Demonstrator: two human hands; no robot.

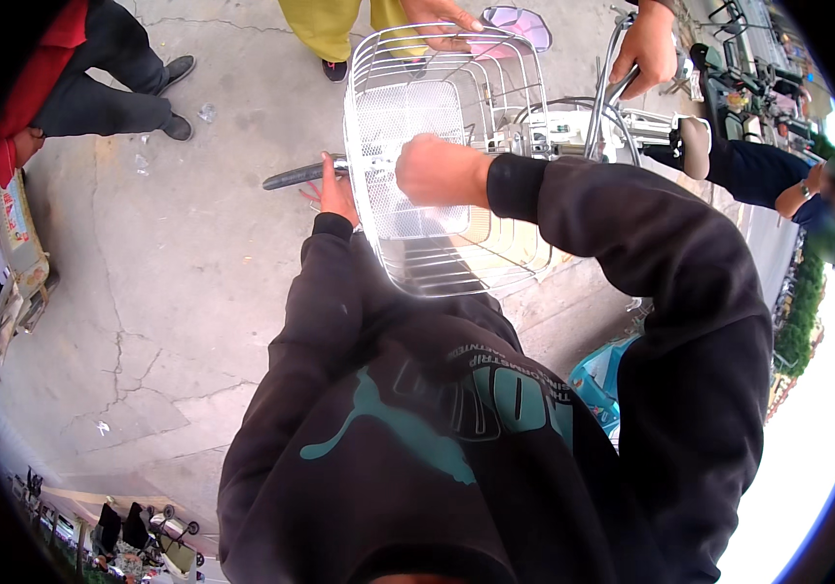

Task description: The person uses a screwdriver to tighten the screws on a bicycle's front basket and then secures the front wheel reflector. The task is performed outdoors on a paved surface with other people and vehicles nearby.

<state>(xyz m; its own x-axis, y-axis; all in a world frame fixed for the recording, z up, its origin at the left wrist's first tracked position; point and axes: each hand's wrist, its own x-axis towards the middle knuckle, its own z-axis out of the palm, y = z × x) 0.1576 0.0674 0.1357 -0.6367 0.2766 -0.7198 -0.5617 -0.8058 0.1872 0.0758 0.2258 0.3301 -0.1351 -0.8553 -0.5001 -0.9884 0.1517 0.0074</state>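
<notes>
A silver wire basket (393,255) is at the front of a white bicycle (573,127), its mesh panel (427,102) facing me. My right hand (437,170) reaches into the basket, its fingers curled into a fist against the mesh near some small metal parts. What it grips is hidden. My left hand (338,198) is outside the basket, on the wheel side of the panel, beside the dark front tyre (293,177). Thin red pieces stick out by its fingers. The basket rim partly covers that hand, which appears closed around something too small to identify.
Another person's hand (445,21) rests at the basket's far rim; another hand (646,54) grips the handlebar. A person in dark trousers (106,107) stands at left, near piled boxes (13,234). A teal object (600,382) is behind my right arm. Parked vehicles (758,88) line the right.
</notes>
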